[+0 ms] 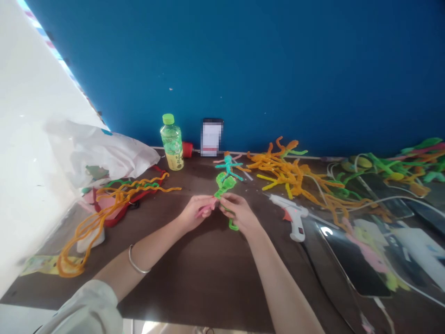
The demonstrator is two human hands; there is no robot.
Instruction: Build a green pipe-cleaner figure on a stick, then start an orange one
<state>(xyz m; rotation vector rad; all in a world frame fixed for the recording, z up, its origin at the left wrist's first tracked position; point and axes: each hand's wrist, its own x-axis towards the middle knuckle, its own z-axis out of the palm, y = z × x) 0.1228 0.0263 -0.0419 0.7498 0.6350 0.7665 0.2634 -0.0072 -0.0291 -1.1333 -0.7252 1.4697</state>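
Blue-painted wall [222, 60] rises behind a dark wooden tabletop [194, 278], and your two hands work at its middle. Your left hand [193, 212] is closed in a narrow pinch on a pink pipe cleaner [206, 208], and your right hand [238, 212] pinches a green pipe-cleaner shape [224, 184] where the pink meets it. Your fingers hide that join, so you can't tell from here how tightly it is wrapped.

That green shape sits just above your hands, at the centre of the table. Its long axis runs away from you, leaning slightly left at the far end, with a broad looped top and a short green end [233, 226] below your right hand. The pink sticks out to the left and slightly toward you. So far, the green has taken a shape and the pink is only partly in place.

Just beyond lies a finished-looking teal pipe-cleaner figure [228, 167] with arms and legs. To your right are a white glue gun [290, 215] and a heap of orange pipe cleaners [288, 174], with more green and orange pieces [385, 164] farther along. To your left are long wavy orange strands [86, 241] and a white plastic bag [104, 155], while a green-capped bottle [171, 141] stands by the wall.
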